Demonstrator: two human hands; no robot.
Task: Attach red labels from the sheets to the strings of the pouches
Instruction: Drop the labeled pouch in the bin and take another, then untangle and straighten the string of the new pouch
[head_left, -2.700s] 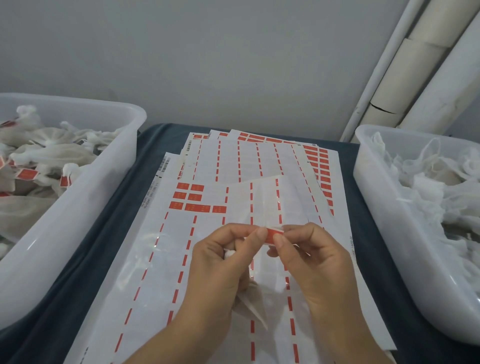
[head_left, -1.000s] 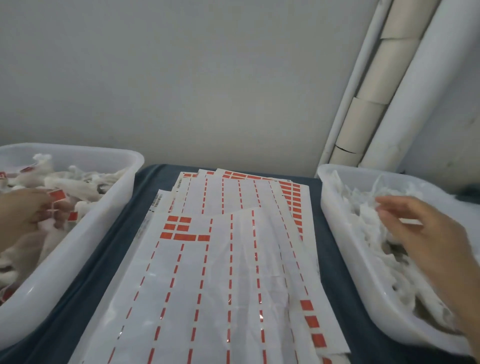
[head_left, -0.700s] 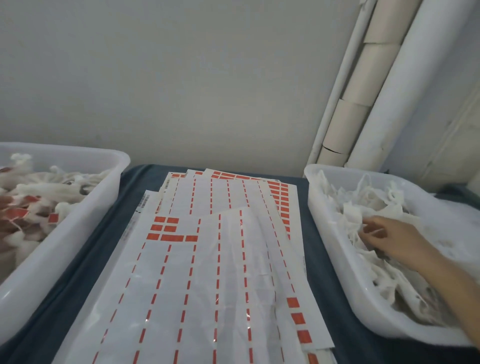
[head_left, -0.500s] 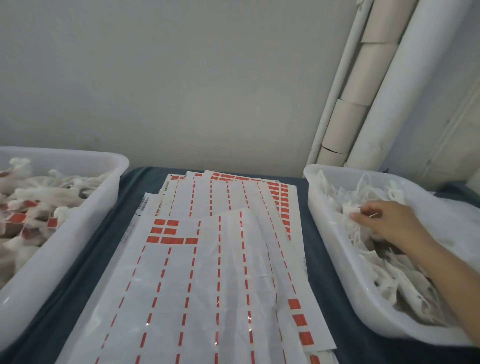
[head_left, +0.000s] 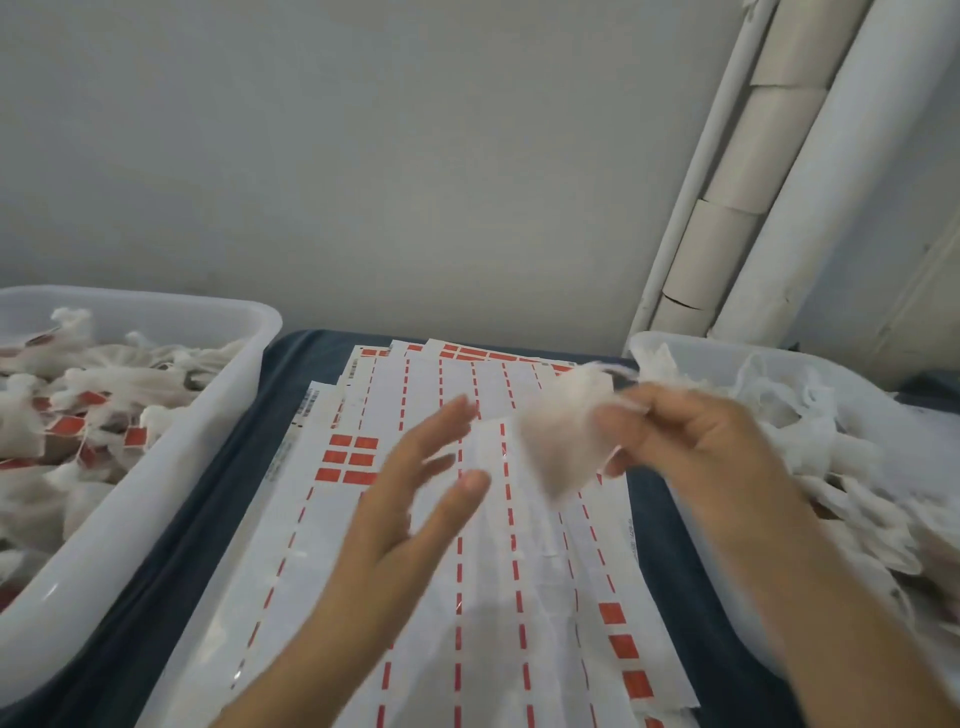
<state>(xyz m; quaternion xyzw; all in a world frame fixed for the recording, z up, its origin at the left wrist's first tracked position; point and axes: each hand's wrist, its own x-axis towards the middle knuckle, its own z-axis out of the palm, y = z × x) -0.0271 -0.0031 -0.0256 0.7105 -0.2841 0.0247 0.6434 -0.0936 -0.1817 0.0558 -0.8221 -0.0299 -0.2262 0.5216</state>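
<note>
Risk, string: the string of the pouch (head_left: 563, 431) cannot be made out in the blur; if it is pinched in with the fabric, a label could be pressed onto cloth instead.
Risk, grip: the pouch is held by one edge only and hangs loose; a quick swing toward the sheets (head_left: 488, 545) could let it slip onto the counter (head_left: 249, 467).
Risk, labels: few whole red labels (head_left: 349, 457) are left on the top sheet, so a bare backing strip could be picked at by mistake.
Right hand (head_left: 696, 441): fingers curled, pouch pinched at its right edge between thumb and fingertips.
Left hand (head_left: 415, 499): fingers straight and spread, nothing held, raised over the sheets.
Pouch position: held above the sheets, just right of the left fingertips, apart from them, near the right bin (head_left: 691, 525).
Done pouches: piled with red tags in the left bin (head_left: 171, 467), well apart from both hands.
</note>
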